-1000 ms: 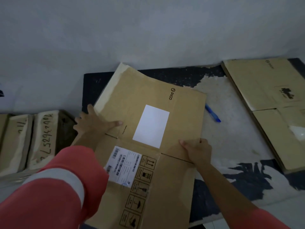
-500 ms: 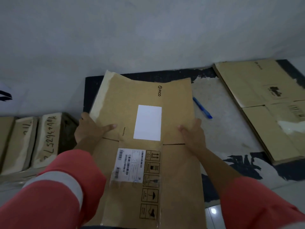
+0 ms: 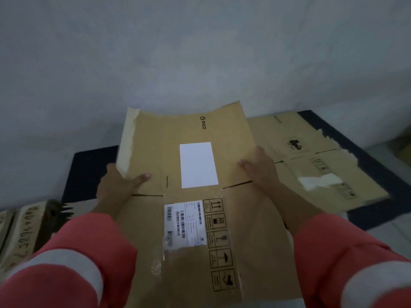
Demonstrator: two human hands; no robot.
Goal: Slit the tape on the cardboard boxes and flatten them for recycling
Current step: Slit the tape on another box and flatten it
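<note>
So the PICO box (image 3: pixel 193 221) is already flat, left hand (image 3: pixel 120 187) and right hand (image 3: pixel 260 168) each gripping a side edge over the dark mat (image 3: pixel 89 174), a second flattened box (image 3: pixel 311 156) lies by the mat's right edge, and the scribbled-on boxes (image 3: pixel 20 232) off its left edge look not done yet.

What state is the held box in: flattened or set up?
Flattened. The box is one flat sheet, left hand and right hand gripping its side edges.
</note>
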